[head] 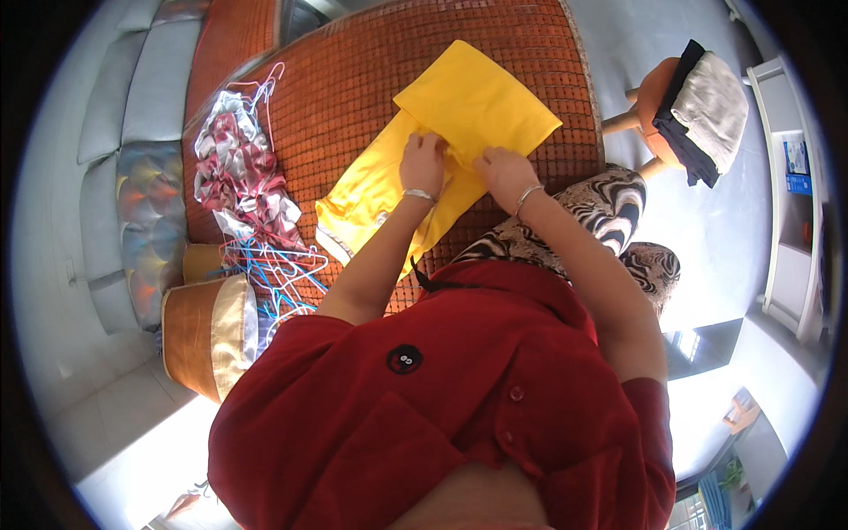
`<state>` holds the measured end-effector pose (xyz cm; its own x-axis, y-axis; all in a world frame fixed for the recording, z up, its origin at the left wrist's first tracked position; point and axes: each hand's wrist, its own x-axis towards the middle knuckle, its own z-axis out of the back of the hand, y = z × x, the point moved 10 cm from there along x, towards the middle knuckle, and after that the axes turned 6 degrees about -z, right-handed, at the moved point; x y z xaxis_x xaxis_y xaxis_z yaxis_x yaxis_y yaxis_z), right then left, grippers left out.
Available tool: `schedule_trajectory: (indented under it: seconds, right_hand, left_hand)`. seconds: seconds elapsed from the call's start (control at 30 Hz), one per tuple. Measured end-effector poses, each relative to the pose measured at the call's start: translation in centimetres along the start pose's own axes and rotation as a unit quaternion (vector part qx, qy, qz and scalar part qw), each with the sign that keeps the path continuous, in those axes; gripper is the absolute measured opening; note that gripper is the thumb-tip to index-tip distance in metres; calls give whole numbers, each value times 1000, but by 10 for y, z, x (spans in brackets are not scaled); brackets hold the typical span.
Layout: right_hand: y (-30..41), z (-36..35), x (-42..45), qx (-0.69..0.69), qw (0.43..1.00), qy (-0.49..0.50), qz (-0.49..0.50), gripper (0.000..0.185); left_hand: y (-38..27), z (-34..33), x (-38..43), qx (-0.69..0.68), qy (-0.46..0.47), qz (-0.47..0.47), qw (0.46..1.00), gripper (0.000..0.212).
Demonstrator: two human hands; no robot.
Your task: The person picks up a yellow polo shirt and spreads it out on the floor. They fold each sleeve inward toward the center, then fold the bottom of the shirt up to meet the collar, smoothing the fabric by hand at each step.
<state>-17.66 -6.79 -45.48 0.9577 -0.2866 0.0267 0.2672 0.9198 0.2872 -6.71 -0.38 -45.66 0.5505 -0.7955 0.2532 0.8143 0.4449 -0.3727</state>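
Note:
A bright yellow garment [483,99] lies in front of me on a brown beaded seat mat [331,86]. Its far part is doubled over into a broad, smooth panel, and the nearer part spreads towards my lap with a pale-trimmed edge at the left. My left hand [423,165] grips the cloth just below the fold, fingertips partly hidden in it. A short way to the right, my right hand [507,173] pinches the same garment, and the fabric between both hands is puckered. Each wrist wears a bangle.
At the left lie a crumpled red-and-white patterned garment [242,165] and a tangle of plastic hangers [281,265]. A brown-and-gold fabric basket [192,324] stands nearer. Folded grey [712,109] and black [682,126] clothes rest on an orange stool [652,119] at the right, before a white shelf unit [785,265].

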Motion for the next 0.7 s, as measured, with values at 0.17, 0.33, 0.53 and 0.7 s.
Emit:
schedule_trajectory:
  seconds: [0.17,0.33,0.53,0.7]
  right_hand:
    - [10,-14,-15,-9,997,72,10,23]
    - [-16,22,-2,91,991,-3,-94,30]
    - [-65,0,-15,31,987,24,-154,43]
    - [-110,27,-9,78,958,-109,-254,48]
  left_hand:
    - [3,34,0,-4,-72,-6,997,12]
    - [-45,0,43,29,-16,-91,995,46]
    - [-39,-73,38,105,112,-68,986,66]
    - [-43,-65,38,89,68,-76,991,60]
